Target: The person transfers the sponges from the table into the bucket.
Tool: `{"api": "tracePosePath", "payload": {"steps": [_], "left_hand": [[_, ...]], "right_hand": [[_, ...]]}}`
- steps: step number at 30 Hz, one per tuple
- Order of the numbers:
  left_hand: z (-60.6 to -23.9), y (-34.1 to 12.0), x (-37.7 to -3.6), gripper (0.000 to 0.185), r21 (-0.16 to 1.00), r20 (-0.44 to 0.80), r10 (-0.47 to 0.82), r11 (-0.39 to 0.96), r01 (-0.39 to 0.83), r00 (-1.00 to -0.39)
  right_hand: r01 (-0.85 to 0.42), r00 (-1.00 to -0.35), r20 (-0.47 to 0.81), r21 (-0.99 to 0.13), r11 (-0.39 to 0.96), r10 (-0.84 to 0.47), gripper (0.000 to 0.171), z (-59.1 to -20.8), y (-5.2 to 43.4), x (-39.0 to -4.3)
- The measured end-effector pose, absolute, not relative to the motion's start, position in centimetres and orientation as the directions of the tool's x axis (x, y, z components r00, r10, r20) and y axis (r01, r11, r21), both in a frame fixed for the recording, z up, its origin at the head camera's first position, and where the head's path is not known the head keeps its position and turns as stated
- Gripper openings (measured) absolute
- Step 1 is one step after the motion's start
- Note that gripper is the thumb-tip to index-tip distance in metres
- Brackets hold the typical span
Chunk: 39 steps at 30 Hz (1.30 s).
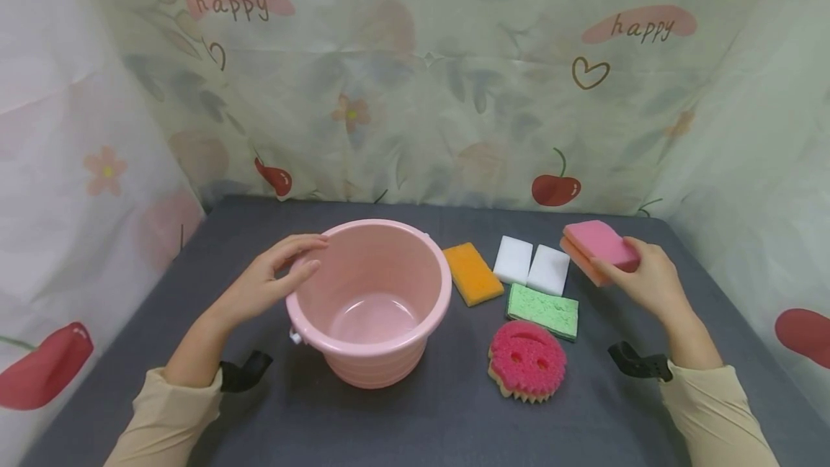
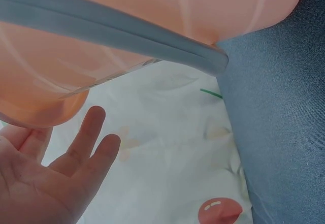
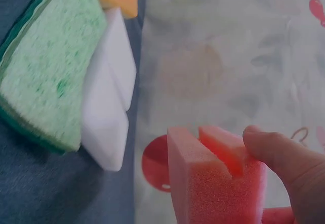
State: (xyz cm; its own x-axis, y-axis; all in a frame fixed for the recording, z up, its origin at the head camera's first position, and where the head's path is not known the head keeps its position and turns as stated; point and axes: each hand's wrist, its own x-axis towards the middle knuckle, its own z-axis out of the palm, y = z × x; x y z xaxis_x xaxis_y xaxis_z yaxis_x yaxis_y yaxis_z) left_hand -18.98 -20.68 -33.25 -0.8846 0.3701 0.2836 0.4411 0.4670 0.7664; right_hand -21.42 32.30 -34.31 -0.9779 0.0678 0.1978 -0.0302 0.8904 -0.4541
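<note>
The left hand (image 1: 272, 276) is shown at the left rim of the pink bucket (image 1: 372, 301), which stands on the grey desk (image 1: 421, 424); the fingers are extended and only slightly bent, laid against the rim without being closed round it. The right hand (image 1: 645, 279) is shown at the right of the desk, with the pink sponge (image 1: 599, 249) gripped between thumb and fingers and lifted clear of the surface. Between bucket and right hand, an orange sponge (image 1: 473, 274), two white sponges (image 1: 532, 264) side by side, a green sponge (image 1: 543, 310) and a round pink face-shaped sponge (image 1: 527, 359) are laid on the desk. A patterned curtain (image 1: 415, 78) is hung behind.
</note>
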Motion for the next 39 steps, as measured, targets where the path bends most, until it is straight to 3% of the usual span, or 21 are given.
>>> {"api": "tracePosePath", "payload": {"steps": [39], "left_hand": [[-33.4, -20.8, -19.0, 0.033, 0.768, 0.272, 0.367, 0.473, 0.431, -0.889]], "right_hand": [[-0.273, -0.919, 0.384, -0.451, 0.849, -0.091, 0.063, -30.3, 26.2, -19.3]]}}
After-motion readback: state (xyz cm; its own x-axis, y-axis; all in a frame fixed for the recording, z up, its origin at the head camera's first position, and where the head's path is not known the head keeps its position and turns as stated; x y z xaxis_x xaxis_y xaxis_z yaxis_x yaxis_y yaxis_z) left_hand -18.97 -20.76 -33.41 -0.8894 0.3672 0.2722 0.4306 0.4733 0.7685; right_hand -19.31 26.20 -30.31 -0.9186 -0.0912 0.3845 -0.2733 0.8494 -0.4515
